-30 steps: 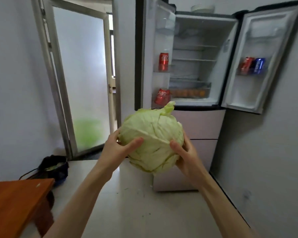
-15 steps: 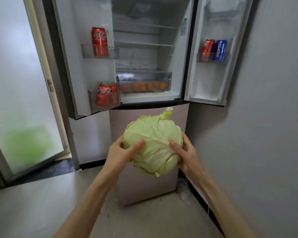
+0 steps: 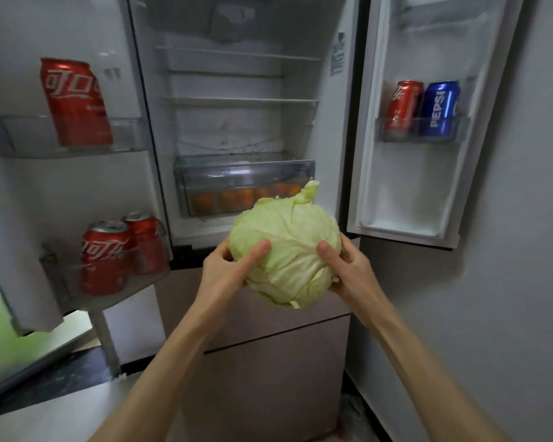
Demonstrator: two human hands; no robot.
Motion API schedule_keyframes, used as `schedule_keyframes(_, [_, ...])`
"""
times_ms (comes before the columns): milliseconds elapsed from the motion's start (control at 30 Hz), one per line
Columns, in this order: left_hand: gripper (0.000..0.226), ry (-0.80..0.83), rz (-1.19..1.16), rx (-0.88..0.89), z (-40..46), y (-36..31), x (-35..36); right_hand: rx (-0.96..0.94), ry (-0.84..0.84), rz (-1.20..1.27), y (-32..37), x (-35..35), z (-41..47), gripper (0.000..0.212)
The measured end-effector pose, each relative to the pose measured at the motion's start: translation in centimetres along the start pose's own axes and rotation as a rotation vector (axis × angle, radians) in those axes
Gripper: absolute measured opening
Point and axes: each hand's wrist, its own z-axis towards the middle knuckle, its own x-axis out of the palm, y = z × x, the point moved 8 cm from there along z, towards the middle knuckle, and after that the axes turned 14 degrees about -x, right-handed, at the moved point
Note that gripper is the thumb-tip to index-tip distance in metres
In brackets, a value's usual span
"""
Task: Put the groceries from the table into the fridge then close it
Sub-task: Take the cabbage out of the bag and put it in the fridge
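I hold the cabbage (image 3: pixel 284 247) in mid-air in front of the open fridge (image 3: pixel 237 122), just below its clear drawer (image 3: pixel 243 183); my left hand (image 3: pixel 227 269) grips it from nine o'clock, thumb across the leaves; my right hand (image 3: pixel 348 272) grips it from three o'clock, thumb likewise on top; both hands are clamped on the cabbage. Orange fruit (image 3: pixel 227 199) shows through the drawer front; the wire shelves at twelve o'clock are bare. On the left door, one red can (image 3: pixel 75 103) stands in the upper bin and two red cans (image 3: pixel 118 253) in the lower, at nine o'clock; on the right door, at two o'clock, a red can (image 3: pixel 403 105) stands touching a blue Pepsi can (image 3: pixel 439 108).
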Motion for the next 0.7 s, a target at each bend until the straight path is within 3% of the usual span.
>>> schedule_keyframes(133, [0.047, -0.062, 0.024, 0.033, 7.3, -1.1, 2.5, -0.004, 0.045, 0.008, -3.1, -2.6, 7.5, 0.089])
schedule_keyframes(233, [0.041, -0.133, 0.006, 0.065, 12.7, -2.4, 4.3, -0.009, 0.117, 0.070, -5.1, -4.4, 13.3, 0.083])
schedule_keyframes(367, [0.070, -0.204, -0.004, 0.096, 19.1, -4.4, 6.3, -0.046, 0.154, 0.071, -6.2, -6.4, 20.9, 0.080])
schedule_keyframes(533, [0.084, -0.166, 0.080, 0.168, 26.2, -7.6, 6.9, -0.087, 0.109, 0.144, -7.5, -6.9, 28.7, 0.079])
schedule_keyframes(700, [0.061, -0.137, 0.096, 0.204, 33.3, -10.7, 7.0, -0.091, 0.030, 0.135, -8.9, -6.3, 36.6, 0.085])
